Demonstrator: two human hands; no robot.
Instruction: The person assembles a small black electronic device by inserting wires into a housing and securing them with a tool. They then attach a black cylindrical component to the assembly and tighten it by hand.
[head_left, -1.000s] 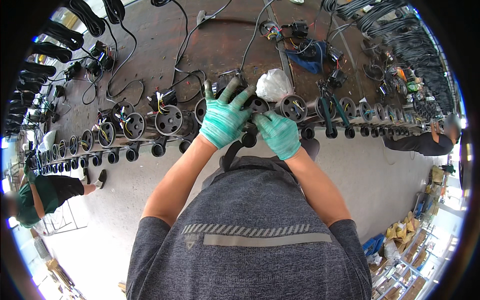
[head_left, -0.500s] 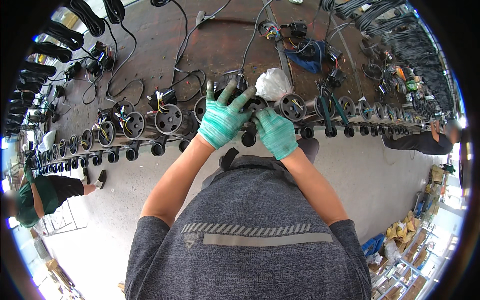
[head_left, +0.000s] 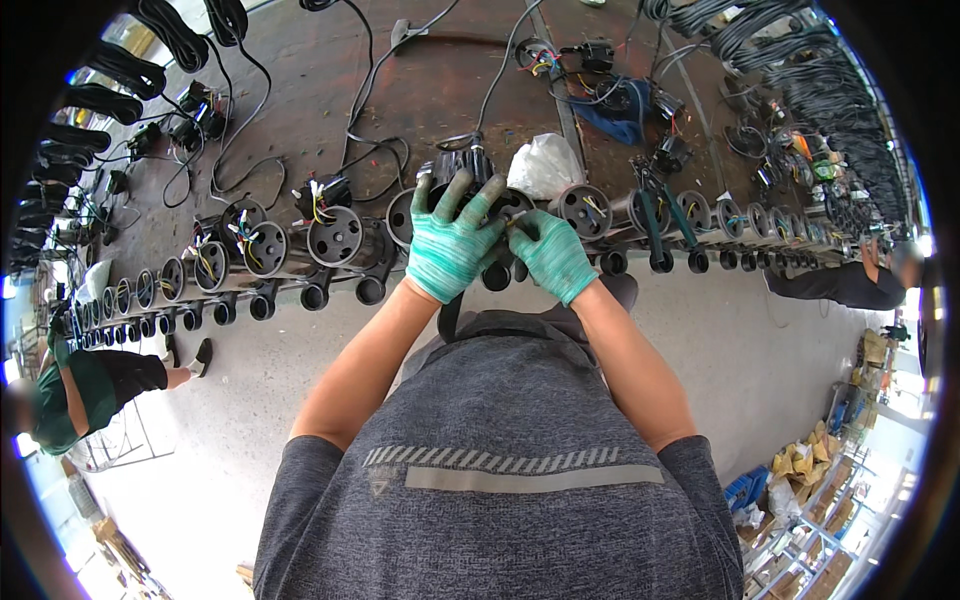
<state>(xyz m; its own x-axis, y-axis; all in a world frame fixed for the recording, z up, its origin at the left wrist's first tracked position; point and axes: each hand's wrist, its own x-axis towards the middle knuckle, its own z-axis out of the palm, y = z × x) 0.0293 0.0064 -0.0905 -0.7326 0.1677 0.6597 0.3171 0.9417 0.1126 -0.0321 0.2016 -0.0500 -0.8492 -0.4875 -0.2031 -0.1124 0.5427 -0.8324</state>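
Note:
My left hand point(head_left: 452, 245), in a green knit glove with darkened fingertips, has its fingers spread over a black, motor-like part point(head_left: 462, 164) with a cable running from it. Its thumb reaches toward my right hand point(head_left: 552, 255), gloved alike, whose thumb and index finger are pinched together. What the pinch holds is too small and covered to make out. Both hands are above a round metal housing point(head_left: 517, 200) at the bench's near edge, mostly hidden by the gloves. Left of them stands another open round housing point(head_left: 335, 236) with holes in its end.
A row of similar housings lines the bench edge. Green-handled pliers point(head_left: 652, 228) lie right of a white plastic bag point(head_left: 546, 166). A hammer point(head_left: 402, 34), a blue cloth point(head_left: 618, 112) and black cables are farther back. One person point(head_left: 90, 395) is at left, another point(head_left: 860, 282) at right.
My left hand has shifted slightly right, its fingers a little more bent. My right hand has turned slightly, and its pinch shows more clearly.

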